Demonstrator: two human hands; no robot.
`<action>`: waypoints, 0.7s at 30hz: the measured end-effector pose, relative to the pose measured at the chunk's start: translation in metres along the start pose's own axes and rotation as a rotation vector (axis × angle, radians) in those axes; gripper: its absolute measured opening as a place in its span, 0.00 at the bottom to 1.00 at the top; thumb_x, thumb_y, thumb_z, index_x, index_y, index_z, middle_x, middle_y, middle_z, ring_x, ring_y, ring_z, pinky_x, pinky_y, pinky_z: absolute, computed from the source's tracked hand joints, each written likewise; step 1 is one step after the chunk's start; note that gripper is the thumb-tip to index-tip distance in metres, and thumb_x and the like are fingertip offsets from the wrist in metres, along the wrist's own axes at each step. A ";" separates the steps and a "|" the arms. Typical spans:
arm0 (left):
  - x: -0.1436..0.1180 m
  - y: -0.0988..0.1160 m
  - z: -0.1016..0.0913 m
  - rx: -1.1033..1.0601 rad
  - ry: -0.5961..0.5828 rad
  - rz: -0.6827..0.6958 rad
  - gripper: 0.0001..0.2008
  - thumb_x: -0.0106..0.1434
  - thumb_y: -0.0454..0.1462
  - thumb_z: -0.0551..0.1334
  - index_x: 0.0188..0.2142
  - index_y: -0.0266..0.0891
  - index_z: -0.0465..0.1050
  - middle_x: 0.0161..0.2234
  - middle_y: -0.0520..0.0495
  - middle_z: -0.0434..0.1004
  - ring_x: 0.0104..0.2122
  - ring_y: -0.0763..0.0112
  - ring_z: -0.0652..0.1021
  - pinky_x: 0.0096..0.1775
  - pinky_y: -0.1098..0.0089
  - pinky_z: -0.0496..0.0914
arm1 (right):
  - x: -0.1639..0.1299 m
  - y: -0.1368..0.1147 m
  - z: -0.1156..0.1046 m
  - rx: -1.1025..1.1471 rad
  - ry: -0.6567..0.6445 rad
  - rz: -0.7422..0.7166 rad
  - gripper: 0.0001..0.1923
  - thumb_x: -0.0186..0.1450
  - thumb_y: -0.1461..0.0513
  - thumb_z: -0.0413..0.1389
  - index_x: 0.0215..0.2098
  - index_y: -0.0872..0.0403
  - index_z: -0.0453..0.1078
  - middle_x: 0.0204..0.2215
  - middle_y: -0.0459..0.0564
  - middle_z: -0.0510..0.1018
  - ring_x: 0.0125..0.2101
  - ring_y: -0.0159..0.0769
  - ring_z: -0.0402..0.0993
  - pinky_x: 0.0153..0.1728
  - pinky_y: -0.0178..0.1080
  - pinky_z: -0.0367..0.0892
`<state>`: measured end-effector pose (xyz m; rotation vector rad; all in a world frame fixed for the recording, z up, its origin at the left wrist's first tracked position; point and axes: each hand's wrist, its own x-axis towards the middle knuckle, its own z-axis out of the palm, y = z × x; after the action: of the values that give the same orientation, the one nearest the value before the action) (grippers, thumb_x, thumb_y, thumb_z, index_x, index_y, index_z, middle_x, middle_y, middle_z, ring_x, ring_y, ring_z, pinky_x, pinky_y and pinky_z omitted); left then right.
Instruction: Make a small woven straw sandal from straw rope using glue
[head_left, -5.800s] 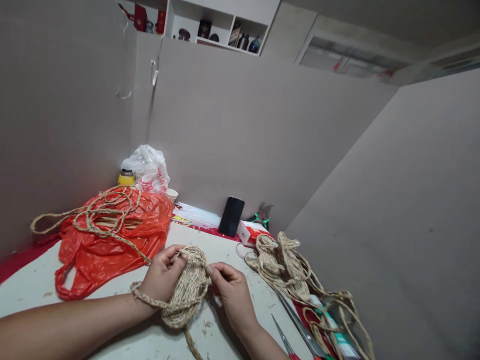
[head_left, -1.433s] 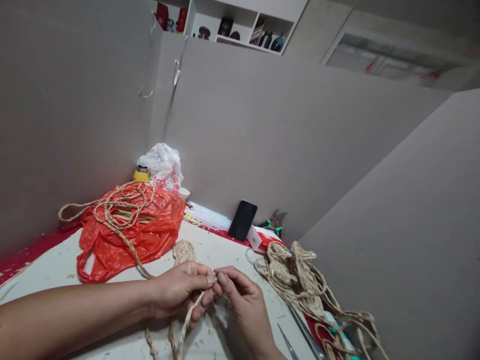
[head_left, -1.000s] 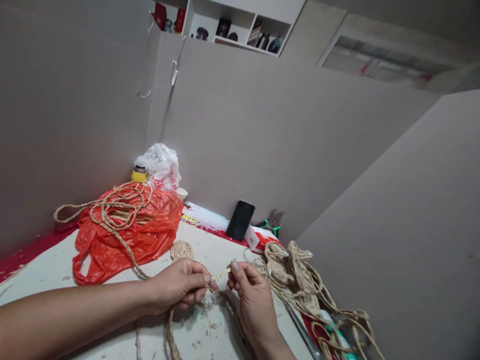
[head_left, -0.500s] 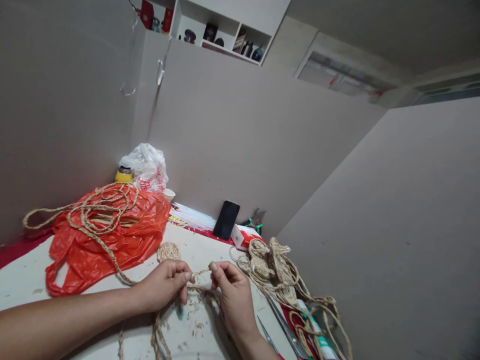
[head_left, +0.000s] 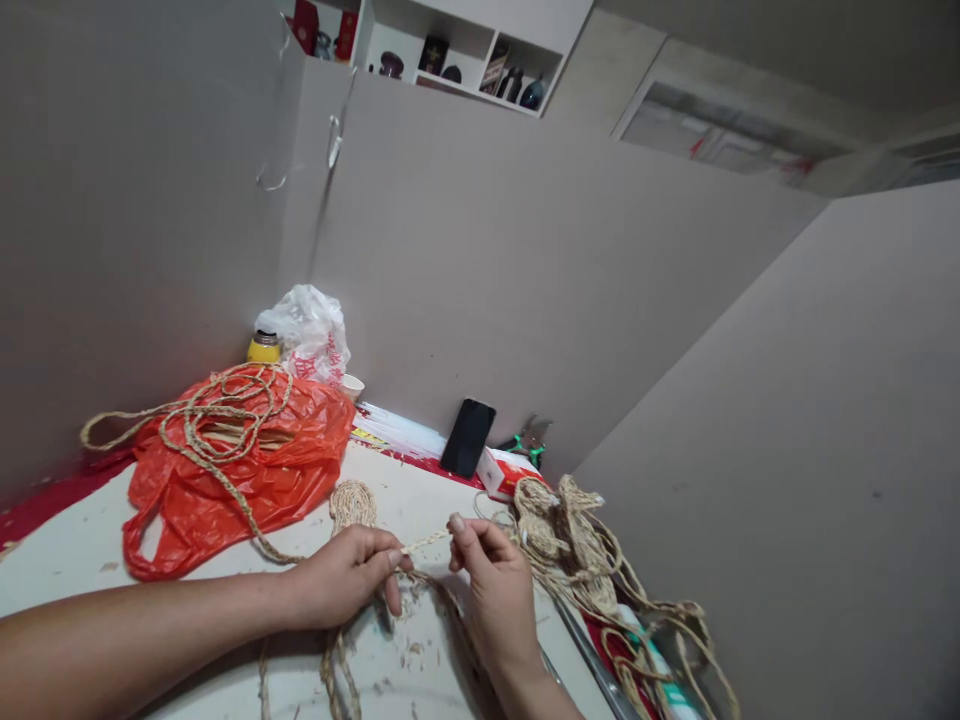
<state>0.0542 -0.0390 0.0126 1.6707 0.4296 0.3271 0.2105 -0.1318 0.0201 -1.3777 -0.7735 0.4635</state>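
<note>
My left hand (head_left: 346,580) and my right hand (head_left: 491,580) pinch the two ends of a short stretch of braided straw rope (head_left: 424,543) held taut between them above the white table (head_left: 67,575). More of the rope hangs down below my left hand (head_left: 330,670). A small flat coiled straw piece (head_left: 352,503) lies on the table just behind my left hand.
An orange plastic bag (head_left: 247,470) with loose rope on top sits at the left. A white bag (head_left: 307,335) and yellow jar (head_left: 262,348) stand behind it. A black phone (head_left: 467,438) leans on the wall. A heap of straw pieces (head_left: 570,540) lies at the right.
The large coiled straw piece I held earlier is gone from my hands; a small coil lies on the table. My hands have drawn apart, stretching a short piece of rope between them.
</note>
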 end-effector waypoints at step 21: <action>0.014 -0.022 -0.006 -0.185 0.207 0.013 0.16 0.59 0.49 0.56 0.34 0.37 0.65 0.22 0.50 0.75 0.13 0.81 0.57 0.18 0.76 0.50 | 0.038 0.008 -0.017 0.134 0.211 0.216 0.17 0.52 0.53 0.62 0.34 0.55 0.69 0.19 0.40 0.69 0.15 0.25 0.61 0.14 0.28 0.58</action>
<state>0.0624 -0.0248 -0.0089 1.4656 0.5259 0.5368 0.2500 -0.1152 0.0202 -1.3650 -0.4160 0.5192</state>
